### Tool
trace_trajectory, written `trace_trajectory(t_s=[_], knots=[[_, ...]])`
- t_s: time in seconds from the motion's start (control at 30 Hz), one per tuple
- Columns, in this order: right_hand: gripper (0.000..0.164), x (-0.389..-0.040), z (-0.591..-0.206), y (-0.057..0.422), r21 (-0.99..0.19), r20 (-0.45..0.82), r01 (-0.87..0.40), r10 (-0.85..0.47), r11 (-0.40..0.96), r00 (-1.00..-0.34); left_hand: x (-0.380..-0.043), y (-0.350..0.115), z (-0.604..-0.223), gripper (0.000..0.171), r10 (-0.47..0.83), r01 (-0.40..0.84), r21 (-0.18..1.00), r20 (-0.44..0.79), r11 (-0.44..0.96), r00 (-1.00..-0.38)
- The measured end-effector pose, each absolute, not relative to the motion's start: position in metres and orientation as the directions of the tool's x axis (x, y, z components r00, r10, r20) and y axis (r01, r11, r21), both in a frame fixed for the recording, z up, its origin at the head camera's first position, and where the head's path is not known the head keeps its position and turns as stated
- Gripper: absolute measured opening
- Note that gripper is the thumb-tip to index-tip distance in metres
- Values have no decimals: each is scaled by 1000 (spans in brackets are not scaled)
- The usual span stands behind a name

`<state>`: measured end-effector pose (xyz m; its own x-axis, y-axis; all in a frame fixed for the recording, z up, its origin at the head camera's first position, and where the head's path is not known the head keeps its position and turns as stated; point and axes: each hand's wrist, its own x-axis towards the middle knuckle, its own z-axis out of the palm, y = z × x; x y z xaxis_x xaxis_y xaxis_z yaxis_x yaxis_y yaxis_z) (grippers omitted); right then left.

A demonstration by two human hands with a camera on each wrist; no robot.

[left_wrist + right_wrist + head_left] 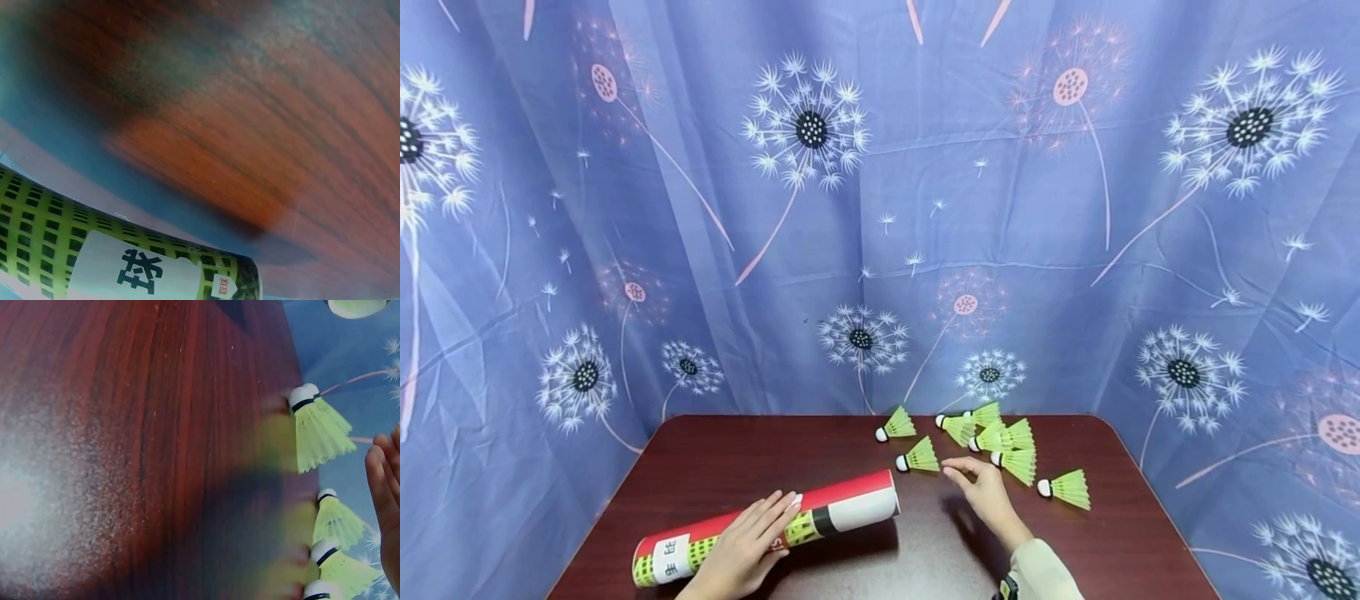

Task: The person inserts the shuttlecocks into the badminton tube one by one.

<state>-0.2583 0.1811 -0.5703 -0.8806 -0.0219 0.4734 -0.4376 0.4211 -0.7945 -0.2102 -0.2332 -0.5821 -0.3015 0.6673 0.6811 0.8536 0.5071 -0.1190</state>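
Shuttlecock tube: a long cardboard cylinder [766, 527] lying on its side at the near left of the table, running from lower left up toward the middle. It is printed in a red band, a green-and-black check and white label patches with dark characters. Its right end is white.
Left hand: the left hand [747, 546] lies flat on top of the tube, fingers straight and together, pressing rather than wrapping. The wrist runs off the lower edge of the head view.
Right hand: the right hand [983, 492] hovers low over the table with fingers loosely extended and holding nothing, fingertips just beside the nearest shuttlecock [919, 457]. A pale sleeve cuff [1037, 571] covers the wrist.
Shuttlecocks: a loose cluster [1000, 442] of neon-green plastic shuttlecocks with ribbed, flared skirts and white rounded caps banded in black. They lie on their sides at the far right of the table, and one lone shuttlecock [1066, 488] sits to the right of the hand.
Table: dark red-brown wood grain [700, 467], glossy, with rounded corners.
Backdrop: creased blue fabric [880, 208] printed with dandelion heads.
Hard to make out: the left wrist view is blurred and shows only the tube's checked end. In the right wrist view the fingers [384, 481] are cut by the edge. The exact count in the overlapping cluster cannot be told.
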Motion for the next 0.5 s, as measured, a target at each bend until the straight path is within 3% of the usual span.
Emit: trace_trajectory(t_s=[0.23,0.4,0.5], knots=[[14,-267,-585,183,-787,490,-448,-12,424,-872,-211,-233,-582,54,673,863,-109,677,493,-299],[25,-274,-594,184,-729,578,-549,-62,409,-813,-210,-234,-582,55,675,860,-112,673,497,-302],[24,-278,-596,181,-723,577,-547,-66,422,-814,-210,-234,-582,55,676,858,-112,670,501,-307]])
